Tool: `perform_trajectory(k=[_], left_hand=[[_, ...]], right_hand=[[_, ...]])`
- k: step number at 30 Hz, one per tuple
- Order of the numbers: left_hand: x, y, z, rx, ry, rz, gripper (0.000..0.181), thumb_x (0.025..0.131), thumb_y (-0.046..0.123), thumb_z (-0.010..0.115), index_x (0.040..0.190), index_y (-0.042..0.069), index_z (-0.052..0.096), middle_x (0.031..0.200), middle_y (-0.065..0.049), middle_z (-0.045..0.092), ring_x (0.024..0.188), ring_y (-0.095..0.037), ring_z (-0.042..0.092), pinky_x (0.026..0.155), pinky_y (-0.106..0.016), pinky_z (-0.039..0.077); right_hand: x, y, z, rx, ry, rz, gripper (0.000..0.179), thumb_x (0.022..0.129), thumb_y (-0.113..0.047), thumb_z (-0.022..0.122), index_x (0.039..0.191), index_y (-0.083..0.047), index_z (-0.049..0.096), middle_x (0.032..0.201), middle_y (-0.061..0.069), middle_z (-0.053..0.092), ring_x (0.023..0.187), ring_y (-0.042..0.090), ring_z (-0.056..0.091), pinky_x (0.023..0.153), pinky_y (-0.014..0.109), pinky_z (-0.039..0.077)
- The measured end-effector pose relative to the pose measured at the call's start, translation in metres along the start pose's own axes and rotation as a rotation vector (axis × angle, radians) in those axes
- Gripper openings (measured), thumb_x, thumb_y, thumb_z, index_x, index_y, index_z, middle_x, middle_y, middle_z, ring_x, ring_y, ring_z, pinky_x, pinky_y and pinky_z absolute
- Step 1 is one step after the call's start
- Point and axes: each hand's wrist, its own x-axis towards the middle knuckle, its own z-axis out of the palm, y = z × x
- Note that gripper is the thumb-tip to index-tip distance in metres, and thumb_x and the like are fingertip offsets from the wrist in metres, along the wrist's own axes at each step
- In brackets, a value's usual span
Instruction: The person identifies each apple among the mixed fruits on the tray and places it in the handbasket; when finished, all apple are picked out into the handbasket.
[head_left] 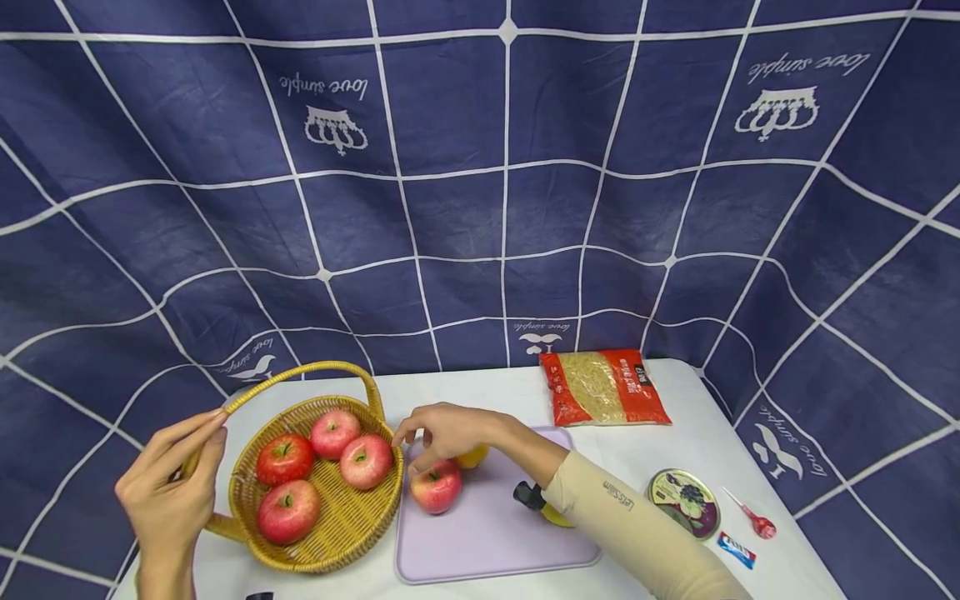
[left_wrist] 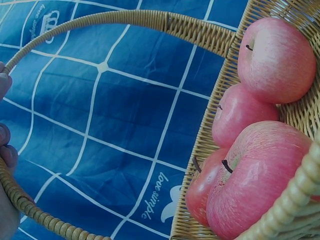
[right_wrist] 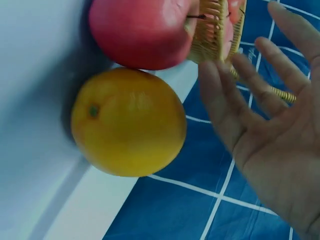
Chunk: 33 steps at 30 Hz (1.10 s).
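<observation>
My left hand [head_left: 171,481] grips the handle [head_left: 303,368] of a yellow woven basket [head_left: 330,558] at the left of the table. Several red and pink apples lie in the basket, among them a large one [left_wrist: 260,175] close to the left wrist camera. My right hand [head_left: 450,432] is above the lavender tray [head_left: 510,542], its fingers spread and slightly bent, holding nothing. Its fingertips are near the basket's right rim. Below that hand, a red apple [head_left: 437,487] sits on the tray beside an orange [right_wrist: 129,122], which the hand partly hides in the head view.
A red bag of noodle-like food [head_left: 606,387] lies at the back right. A round tin [head_left: 684,503], a red lollipop [head_left: 762,526] and a small blue packet [head_left: 737,550] are at the right. Under my right forearm a yellow thing [head_left: 557,517] with a black part is mostly hidden.
</observation>
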Motion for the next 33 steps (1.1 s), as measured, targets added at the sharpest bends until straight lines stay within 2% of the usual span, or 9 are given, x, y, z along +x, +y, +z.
perform_trajectory(k=[4, 11, 17, 26, 33], left_hand=[[0.000, 0.000, 0.000, 0.009, -0.002, -0.002, 0.008, 0.076, -0.018, 0.073, 0.083, -0.022, 0.070, 0.091, -0.026, 0.074, 0.088, -0.013, 0.072, 0.083, -0.014, 0.054], [0.000, 0.001, 0.000, 0.017, -0.007, -0.008, 0.008, 0.075, -0.020, 0.071, 0.083, -0.022, 0.070, 0.092, -0.026, 0.074, 0.088, -0.012, 0.072, 0.083, -0.013, 0.054], [0.000, 0.001, 0.000, 0.016, -0.009, -0.009, 0.008, 0.076, -0.020, 0.071, 0.083, -0.022, 0.070, 0.092, -0.026, 0.074, 0.088, -0.012, 0.072, 0.083, -0.013, 0.054], [0.000, 0.001, 0.000, 0.013, -0.009, -0.009, 0.007, 0.076, -0.020, 0.071, 0.083, -0.022, 0.070, 0.092, -0.026, 0.074, 0.088, -0.012, 0.072, 0.083, -0.013, 0.054], [0.000, 0.001, 0.000, 0.014, -0.010, -0.007, 0.008, 0.076, -0.019, 0.072, 0.083, -0.022, 0.070, 0.092, -0.026, 0.074, 0.089, -0.012, 0.072, 0.084, -0.014, 0.054]], right_hand=[[-0.009, 0.002, 0.008, -0.099, 0.003, 0.010, 0.045, 0.083, -0.036, 0.082, 0.125, -0.023, 0.070, 0.115, 0.001, 0.066, 0.098, 0.013, 0.062, 0.083, 0.017, 0.047], [-0.018, 0.006, 0.019, -0.200, 0.002, 0.027, 0.051, 0.080, -0.039, 0.083, 0.127, -0.023, 0.069, 0.112, -0.004, 0.066, 0.095, 0.004, 0.058, 0.081, 0.014, 0.044], [-0.023, 0.006, 0.026, -0.218, 0.000, 0.012, 0.051, 0.080, -0.036, 0.083, 0.127, -0.020, 0.070, 0.111, -0.006, 0.065, 0.096, 0.003, 0.057, 0.085, 0.010, 0.042], [-0.030, 0.006, 0.039, -0.236, 0.017, 0.001, 0.045, 0.080, -0.035, 0.084, 0.123, -0.027, 0.073, 0.104, -0.012, 0.057, 0.092, -0.002, 0.049, 0.080, 0.007, 0.040], [-0.033, 0.005, 0.044, -0.173, 0.010, 0.015, 0.045, 0.080, -0.037, 0.085, 0.122, -0.030, 0.072, 0.106, -0.014, 0.055, 0.095, -0.002, 0.049, 0.084, 0.010, 0.041]])
